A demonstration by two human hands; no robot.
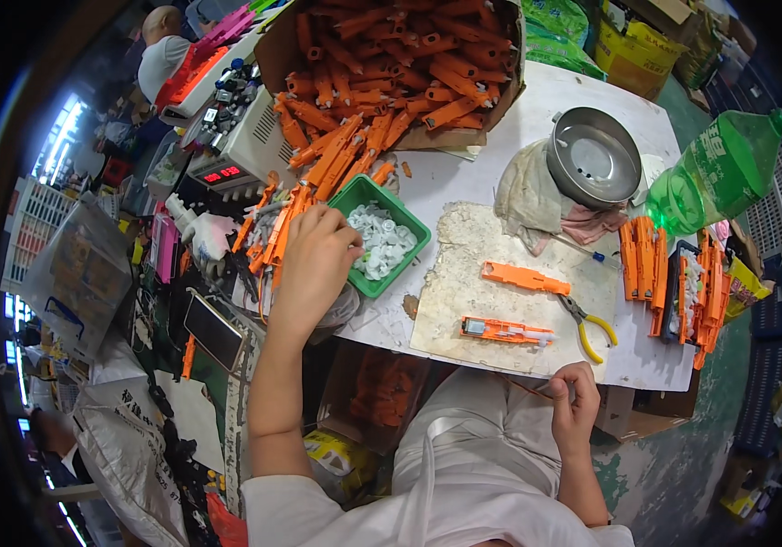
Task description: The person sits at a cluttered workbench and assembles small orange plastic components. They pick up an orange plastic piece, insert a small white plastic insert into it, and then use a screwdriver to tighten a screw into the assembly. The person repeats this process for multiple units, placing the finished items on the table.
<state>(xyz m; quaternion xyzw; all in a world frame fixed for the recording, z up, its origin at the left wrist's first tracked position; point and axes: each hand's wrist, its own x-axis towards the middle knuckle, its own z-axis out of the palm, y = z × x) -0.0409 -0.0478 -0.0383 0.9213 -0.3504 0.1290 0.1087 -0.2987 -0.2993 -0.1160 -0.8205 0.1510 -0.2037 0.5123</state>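
My left hand (315, 258) is over the left rim of a green plastic tray (402, 275) heaped with small white plastic parts (377, 239). Its fingers are bent inward, and whatever they pinch is hidden. At the table's front edge, my right hand (576, 407) is curled closed; a thin brownish strip shows by its fingertips, too unclear to name. Before me on a worn board (441, 314) lie two orange plastic shell pieces: a plain one (525, 277) and one with grey inner parts (506, 330). Pliers with yellow handles (599, 337) rest to their right.
A large carton (450, 139) overflows with orange pieces at the back. A metal bowl (594, 157) sits on a rag (523, 196). At right are a green bottle (719, 169) and stacked orange pieces (643, 269). A device with a red display (224, 173) stands at left.
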